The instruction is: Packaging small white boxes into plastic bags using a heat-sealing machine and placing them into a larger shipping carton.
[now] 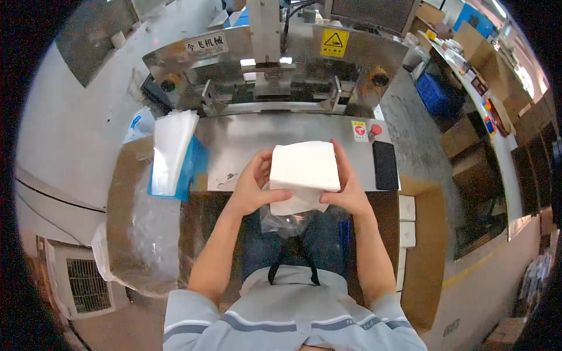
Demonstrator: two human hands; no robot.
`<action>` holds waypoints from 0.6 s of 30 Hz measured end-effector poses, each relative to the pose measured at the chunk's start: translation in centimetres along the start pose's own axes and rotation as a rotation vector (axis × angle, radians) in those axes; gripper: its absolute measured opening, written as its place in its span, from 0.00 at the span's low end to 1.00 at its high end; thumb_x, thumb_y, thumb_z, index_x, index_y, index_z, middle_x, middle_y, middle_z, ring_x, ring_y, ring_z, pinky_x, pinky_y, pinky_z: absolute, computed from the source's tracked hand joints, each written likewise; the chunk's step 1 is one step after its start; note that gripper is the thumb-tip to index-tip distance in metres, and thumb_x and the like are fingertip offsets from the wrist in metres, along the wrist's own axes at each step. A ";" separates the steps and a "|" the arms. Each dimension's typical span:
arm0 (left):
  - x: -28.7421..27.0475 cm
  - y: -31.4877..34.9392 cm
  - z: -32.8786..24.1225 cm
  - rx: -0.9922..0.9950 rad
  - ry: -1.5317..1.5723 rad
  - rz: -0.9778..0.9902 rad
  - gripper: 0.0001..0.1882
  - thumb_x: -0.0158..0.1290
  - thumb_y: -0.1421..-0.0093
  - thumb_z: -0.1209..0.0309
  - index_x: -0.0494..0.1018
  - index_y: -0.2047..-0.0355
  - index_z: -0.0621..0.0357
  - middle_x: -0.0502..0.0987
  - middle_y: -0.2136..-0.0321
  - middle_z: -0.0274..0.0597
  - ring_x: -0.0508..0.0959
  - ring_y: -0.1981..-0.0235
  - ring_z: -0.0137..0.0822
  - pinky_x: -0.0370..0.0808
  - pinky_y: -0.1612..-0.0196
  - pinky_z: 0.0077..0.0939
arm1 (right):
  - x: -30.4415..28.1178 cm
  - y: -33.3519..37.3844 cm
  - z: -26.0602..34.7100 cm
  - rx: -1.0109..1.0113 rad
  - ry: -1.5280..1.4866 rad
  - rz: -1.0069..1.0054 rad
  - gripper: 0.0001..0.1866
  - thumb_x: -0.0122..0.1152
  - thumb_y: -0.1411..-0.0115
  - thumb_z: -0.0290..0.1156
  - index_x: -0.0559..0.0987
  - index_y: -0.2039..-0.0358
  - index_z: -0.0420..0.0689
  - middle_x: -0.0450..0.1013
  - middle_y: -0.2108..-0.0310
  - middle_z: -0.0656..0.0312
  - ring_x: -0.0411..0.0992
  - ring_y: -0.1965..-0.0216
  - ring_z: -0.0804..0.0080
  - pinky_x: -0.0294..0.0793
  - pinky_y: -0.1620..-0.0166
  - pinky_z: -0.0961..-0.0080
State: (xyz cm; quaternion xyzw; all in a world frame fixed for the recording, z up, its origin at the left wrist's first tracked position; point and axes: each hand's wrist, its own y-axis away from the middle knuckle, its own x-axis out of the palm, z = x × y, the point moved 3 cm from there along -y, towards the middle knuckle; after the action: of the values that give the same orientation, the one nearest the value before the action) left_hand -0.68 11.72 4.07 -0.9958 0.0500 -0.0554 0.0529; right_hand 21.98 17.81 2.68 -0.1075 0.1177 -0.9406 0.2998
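Between my two hands is a thick stack of white paper napkins (305, 165), held just over the front edge of a steel machine table (234, 137). My left hand (256, 186) grips its left side, with the thumb across the near face. On the other side my right hand (349, 186) has its fingers along the edge and its thumb on the near corner. Below the stack hangs crumpled clear plastic film (285, 223); whether it wraps the napkins I cannot tell.
A steel machine (275, 82) stands behind the table. At left, white plastic bags (172, 146) lie on a blue box (196, 167) beside a plastic-lined carton (129, 216). A black phone (384, 166) and red button (375, 130) sit at right, above a carton (430, 234) holding white packs (407, 234).
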 end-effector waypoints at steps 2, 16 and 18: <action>0.1 0.3 -0.2 0.005 0.003 0.020 0.47 0.73 0.58 0.75 0.59 0.39 0.63 0.69 0.43 0.46 0.69 0.40 0.37 0.64 0.36 0.34 | 0.6 0.6 1.3 0.034 0.079 -0.022 0.66 0.80 0.61 0.26 0.44 0.28 0.42 0.59 0.34 0.46 0.57 0.32 0.58 0.53 0.31 0.63; -0.2 0.1 3.4 -0.152 0.151 -0.013 0.43 0.63 0.44 0.75 0.53 0.32 0.64 0.69 0.42 0.50 0.70 0.41 0.38 0.67 0.39 0.32 | 0.2 1.4 -1.5 0.238 -0.246 -0.526 0.38 0.72 0.49 0.27 0.63 0.41 0.31 0.74 0.53 0.51 0.76 0.54 0.64 0.77 0.51 0.69; 0.0 0.7 3.7 -0.197 0.106 0.014 0.45 0.64 0.44 0.73 0.51 0.31 0.64 0.70 0.43 0.52 0.72 0.43 0.38 0.71 0.44 0.31 | -0.2 1.5 -2.0 0.225 -0.263 -0.584 0.36 0.71 0.47 0.29 0.63 0.42 0.30 0.74 0.54 0.49 0.76 0.56 0.63 0.77 0.51 0.68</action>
State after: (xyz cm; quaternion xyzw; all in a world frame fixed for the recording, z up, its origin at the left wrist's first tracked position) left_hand -0.30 11.44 0.39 -0.9915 0.0647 -0.1027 -0.0477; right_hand 22.38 17.04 0.35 -0.2234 -0.0624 -0.9719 0.0402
